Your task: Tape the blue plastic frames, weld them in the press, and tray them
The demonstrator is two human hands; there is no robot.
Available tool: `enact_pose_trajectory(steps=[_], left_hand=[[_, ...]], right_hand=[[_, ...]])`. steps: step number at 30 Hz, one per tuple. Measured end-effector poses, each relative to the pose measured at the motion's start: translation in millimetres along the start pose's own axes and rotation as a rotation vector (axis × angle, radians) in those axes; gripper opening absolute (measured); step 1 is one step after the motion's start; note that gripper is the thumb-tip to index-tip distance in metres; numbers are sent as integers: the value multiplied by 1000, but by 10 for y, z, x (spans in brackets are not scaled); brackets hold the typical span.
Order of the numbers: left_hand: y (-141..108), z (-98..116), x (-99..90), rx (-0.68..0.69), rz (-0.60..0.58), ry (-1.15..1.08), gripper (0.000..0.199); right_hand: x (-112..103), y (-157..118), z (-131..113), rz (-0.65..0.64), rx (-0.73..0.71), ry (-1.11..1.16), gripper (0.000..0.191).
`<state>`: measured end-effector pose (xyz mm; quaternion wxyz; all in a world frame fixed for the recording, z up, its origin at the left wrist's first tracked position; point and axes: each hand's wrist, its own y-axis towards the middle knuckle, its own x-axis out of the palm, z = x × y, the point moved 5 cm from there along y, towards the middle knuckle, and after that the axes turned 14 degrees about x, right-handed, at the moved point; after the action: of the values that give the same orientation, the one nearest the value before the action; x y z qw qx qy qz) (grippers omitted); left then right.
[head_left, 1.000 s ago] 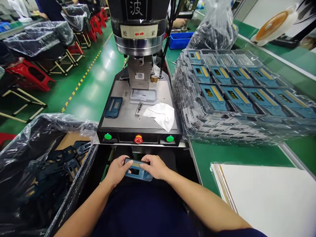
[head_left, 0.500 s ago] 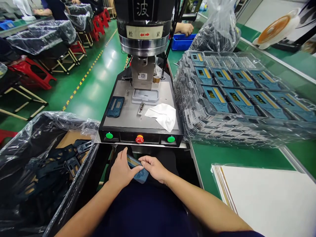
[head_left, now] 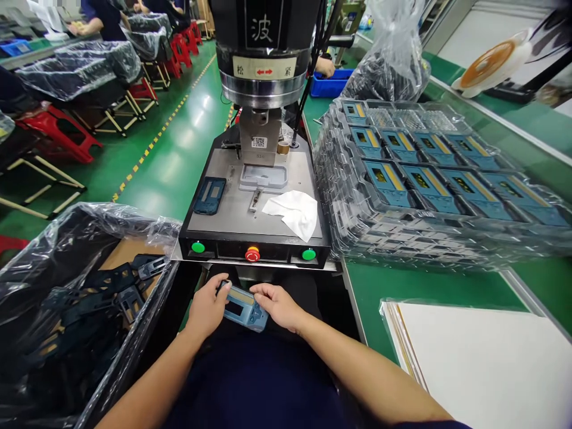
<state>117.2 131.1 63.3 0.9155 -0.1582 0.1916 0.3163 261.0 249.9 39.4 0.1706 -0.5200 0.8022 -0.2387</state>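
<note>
Over my lap, a blue plastic housing (head_left: 243, 310) with a yellowish strip and a dark window is held between both hands. My left hand (head_left: 209, 305) grips its left end, thumb on the top face. At the other end, my right hand (head_left: 277, 305) pinches the upper right edge. Beyond them stands a press machine; on its metal plate (head_left: 232, 223) lie a dark blue housing (head_left: 210, 195), a small metal piece (head_left: 255, 201) and a white cloth (head_left: 295, 213). A pale fixture (head_left: 263, 177) sits under the press head (head_left: 258, 140).
Stacked clear trays (head_left: 429, 217) of blue housings stand right of the press. A lined bin (head_left: 134, 223) with loose dark blue parts is at my left. White sheets (head_left: 487, 357) lie at lower right. Green buttons and a red stop button (head_left: 252, 254) line the press front. Another person's hand (head_left: 325, 67) is behind.
My left hand has shifted left along the housing to its end, uncovering the dark window. The housing now faces up more. My right hand stays nearly in place.
</note>
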Motion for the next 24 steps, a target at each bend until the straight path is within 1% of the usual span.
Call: enact_pose_trajectory(steps=[2, 4, 6, 7, 8, 11, 13, 15, 17, 19, 21, 22, 24], left_hand=[[4, -51, -13, -48, 60, -209, 52], [5, -122, -54, -108, 128, -336, 57], [4, -222, -103, -178, 185, -417, 61], [4, -278, -117, -215, 198, -457, 63], [3, -333, -121, -257, 201, -500, 64], [-12, -424, -72, -369, 152, -630, 65], [-26, -391, -21, -411, 107, -707, 66], [-30, -313, 20, -430, 71, -753, 65], [-14, -249, 64, -425, 14, -763, 62], [21, -271, 108, -398, -30, -726, 60], [60, -418, 149, -358, -25, -626, 61], [74, -534, 169, -340, -6, -553, 61], [87, -810, 209, -313, 29, -385, 58]], right_hand=[[-25, -76, -102, 43, -141, -199, 43], [-26, -178, -205, 61, -279, -408, 64], [-14, -272, -280, 61, -363, -579, 87], [-9, -311, -311, 68, -392, -652, 93], [-8, -343, -342, 87, -418, -720, 94], [-16, -425, -459, 177, -496, -877, 87], [-33, -481, -555, 229, -543, -959, 78], [-77, -562, -676, 263, -588, -1016, 69], [-167, -688, -840, 286, -632, -1019, 63], [-310, -860, -1055, 312, -670, -973, 61], [-511, -1054, -1314, 376, -696, -911, 62], [-636, -1149, -1454, 438, -707, -879, 61], [-935, -1306, -1737, 615, -728, -822, 58]])
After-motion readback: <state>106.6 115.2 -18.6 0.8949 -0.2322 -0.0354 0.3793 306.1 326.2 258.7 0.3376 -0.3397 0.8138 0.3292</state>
